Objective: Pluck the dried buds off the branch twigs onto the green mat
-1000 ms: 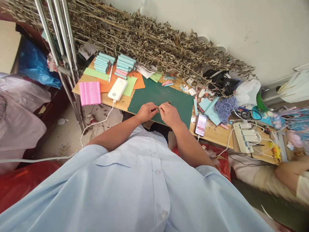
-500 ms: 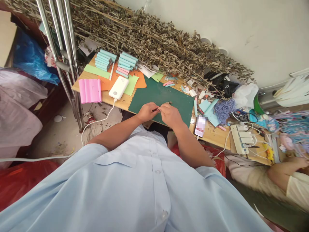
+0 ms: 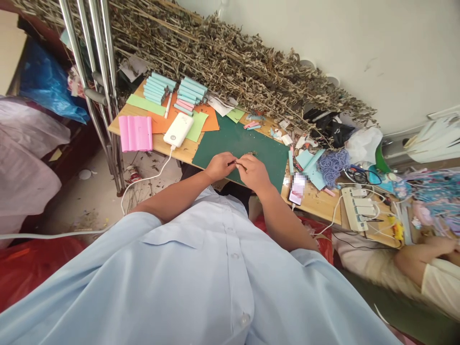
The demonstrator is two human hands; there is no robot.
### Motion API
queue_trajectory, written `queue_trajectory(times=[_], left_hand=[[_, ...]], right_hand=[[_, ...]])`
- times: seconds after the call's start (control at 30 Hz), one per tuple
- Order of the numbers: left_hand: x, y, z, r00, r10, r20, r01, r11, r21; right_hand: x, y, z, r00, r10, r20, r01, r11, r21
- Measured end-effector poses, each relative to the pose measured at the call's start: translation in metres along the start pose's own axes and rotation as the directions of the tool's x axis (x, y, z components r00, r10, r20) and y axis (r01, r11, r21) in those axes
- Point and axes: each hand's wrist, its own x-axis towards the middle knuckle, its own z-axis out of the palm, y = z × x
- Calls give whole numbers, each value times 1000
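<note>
My left hand (image 3: 220, 166) and my right hand (image 3: 252, 171) meet at the near edge of a dark green cutting mat (image 3: 247, 139). Both are closed, fingertips pinched together and almost touching. Whatever lies between them is small, dark and mostly hidden by the fingers, so I cannot name it. Just beyond my right hand, a little heap of brown crumbs (image 3: 253, 153) rests on the mat. Farther back on it lie short pink and blue paper rolls (image 3: 251, 125).
Blue paper rolls (image 3: 192, 89) are stacked at the back left, near a white power bank (image 3: 178, 129) and pink paper (image 3: 135, 133). Dried plant stalks (image 3: 230, 62) line the wall. Rightward are a phone (image 3: 298, 189), purple yarn (image 3: 333, 166), a power strip (image 3: 355, 208) and another person's arm (image 3: 419, 258).
The view has shifted slightly. Both hands stay pinched together in the same place, with only a slight movement of the right fingers.
</note>
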Motion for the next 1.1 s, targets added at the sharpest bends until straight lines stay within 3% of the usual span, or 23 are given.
queue_trajectory(times=[0.13, 0.27, 0.7, 0.97, 1.1], left_hand=[[0, 0, 0, 1000, 15, -15, -15, 1000, -5], [0, 0, 0, 1000, 19, -18, -19, 1000, -15], [-1, -2, 1, 999, 40, -24, -39, 999, 21], [-1, -2, 1, 998, 47, -33, -47, 999, -17], [-1, -2, -1, 999, 39, -22, -39, 999, -22]], right_hand=[[-1, 11, 12, 986, 89, -140, -65, 984, 167], [0, 16, 20, 970, 184, -156, -152, 969, 196], [5, -5, 5, 998, 40, 46, -30, 980, -196], [-4, -9, -3, 997, 15, 81, 3, 976, -216], [-4, -6, -5, 999, 40, 8, -39, 991, -126]])
